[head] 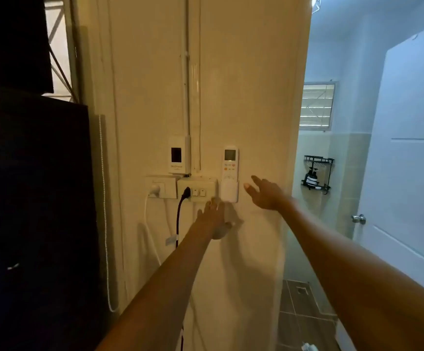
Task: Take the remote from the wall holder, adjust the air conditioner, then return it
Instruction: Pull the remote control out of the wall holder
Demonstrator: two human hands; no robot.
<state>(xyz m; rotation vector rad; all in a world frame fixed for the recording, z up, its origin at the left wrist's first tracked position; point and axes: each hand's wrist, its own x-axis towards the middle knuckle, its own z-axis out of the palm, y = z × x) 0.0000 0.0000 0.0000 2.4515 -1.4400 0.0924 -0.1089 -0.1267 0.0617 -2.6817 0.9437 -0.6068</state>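
Remote [230,162] sat upright in its white wall holder [229,192] on the cream wall [244,84], with the screen and the orange buttons showing above the holder's front pocket. Both hands were raised toward it and neither touched it. The left hand [214,215] was just below and to the left of the holder, fingers loosely spread and pointing up, holding nothing; whether its fingertips touched the wall I could not tell. The right hand [265,192] hung just to the right of the holder, open, with the thumb and fingers apart and reaching toward the remote, also holding nothing.

Left of the holder was a switch plate [197,190] with a black plug [186,193] in it, its dark cord [178,224] dropping down the wall. Farther left was a socket [160,187] with a white plug and a white cord [148,224]. Above the switch plate was a small white box [179,158] with a dark window, fed by a white pipe [186,72] running up the wall.

A dark cabinet [33,198] filled the left side. On the right a doorway opened onto a tiled room with a louvred window [317,106], a black wire rack [317,174] holding a bottle, and a white door [413,148] with a round knob [358,219].
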